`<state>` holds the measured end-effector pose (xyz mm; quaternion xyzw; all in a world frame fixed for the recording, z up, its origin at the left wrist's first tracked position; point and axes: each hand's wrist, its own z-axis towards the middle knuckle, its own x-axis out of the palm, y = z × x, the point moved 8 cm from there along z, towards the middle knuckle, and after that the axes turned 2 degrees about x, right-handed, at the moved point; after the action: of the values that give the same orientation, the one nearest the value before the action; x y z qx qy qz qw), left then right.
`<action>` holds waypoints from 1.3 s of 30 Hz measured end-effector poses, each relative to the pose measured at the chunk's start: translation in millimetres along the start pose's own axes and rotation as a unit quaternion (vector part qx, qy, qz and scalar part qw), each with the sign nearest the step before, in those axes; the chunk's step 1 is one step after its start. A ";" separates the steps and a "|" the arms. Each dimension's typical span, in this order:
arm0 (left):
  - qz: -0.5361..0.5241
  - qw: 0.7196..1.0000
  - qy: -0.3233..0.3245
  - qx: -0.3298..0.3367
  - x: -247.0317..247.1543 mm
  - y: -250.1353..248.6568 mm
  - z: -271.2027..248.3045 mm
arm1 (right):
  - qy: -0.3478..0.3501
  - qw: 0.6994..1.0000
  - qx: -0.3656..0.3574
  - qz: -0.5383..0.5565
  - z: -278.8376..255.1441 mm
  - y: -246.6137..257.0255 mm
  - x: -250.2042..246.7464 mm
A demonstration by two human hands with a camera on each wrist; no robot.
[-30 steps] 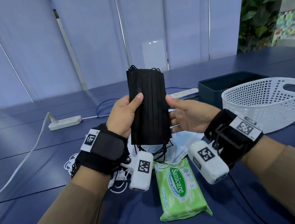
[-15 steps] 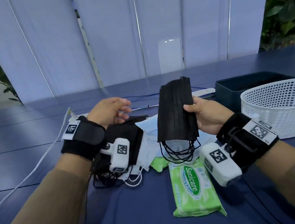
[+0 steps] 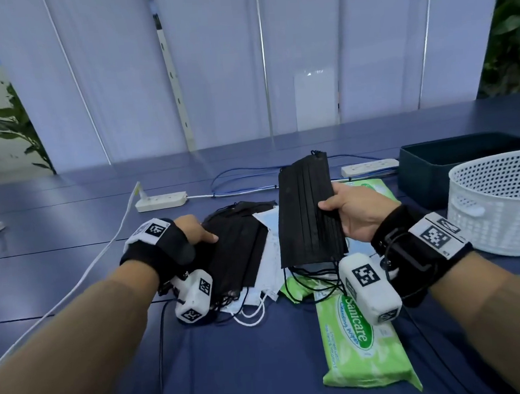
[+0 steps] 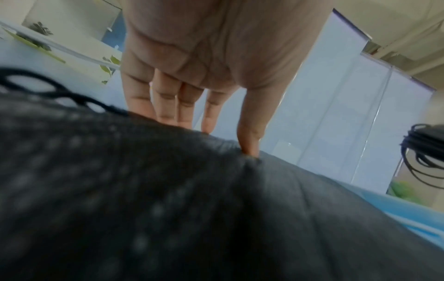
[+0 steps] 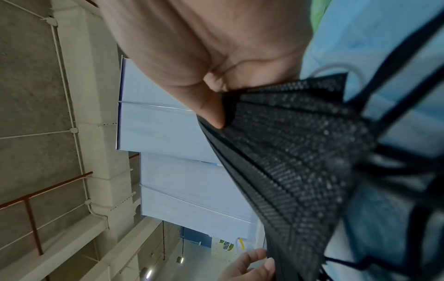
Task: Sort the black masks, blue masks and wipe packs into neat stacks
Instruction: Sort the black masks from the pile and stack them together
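Head view: a dark blue table point(image 3: 67, 218), a white perforated plastic basket point(image 3: 502, 209) far right, a green Sanicare wipe pack point(image 3: 358, 360) near. The right hand point(image 3: 358, 214) pinches a stack of pleated black masks point(image 3: 308, 211) upright above light blue masks point(image 3: 265, 224). The left wrist view alone shows the left hand point(image 4: 216, 62), fingers straight, pressing loose black masks point(image 3: 235, 251) left.

My dark blue table point(image 3: 67, 218) carries mixed masks point(image 3: 241, 248), green wipe packs point(image 3: 358, 354), white perforated basket point(image 3: 502, 205), power strips point(image 3: 161, 201).
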<state>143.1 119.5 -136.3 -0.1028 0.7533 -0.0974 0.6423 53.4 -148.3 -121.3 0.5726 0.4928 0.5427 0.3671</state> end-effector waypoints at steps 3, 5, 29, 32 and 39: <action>0.018 0.999 -0.029 -0.013 -6.3 0.0 -1.2 | 0.004 1.000 0.002 -0.007 4.1 0.4 3.0; 0.021 0.999 -0.046 -0.009 -9.8 -1.8 -2.9 | 0.003 1.000 0.003 -0.013 7.6 0.4 6.5; 0.080 0.993 -0.052 0.076 -16.1 -19.3 -26.4 | -0.038 0.999 0.019 -0.013 17.0 -19.4 -7.9; 0.072 0.991 -0.084 0.076 -36.6 -20.2 -32.8 | -0.045 0.999 0.018 -0.015 18.4 -20.0 -10.1; 0.000 0.984 -0.138 0.111 -80.5 -26.0 -41.3 | -0.060 0.998 0.029 -0.017 20.6 -23.8 -15.6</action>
<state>115.4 117.7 -46.3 -0.0436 0.6421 -0.1657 0.7473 70.8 -155.1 -151.0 0.6058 0.4949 0.4866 0.3889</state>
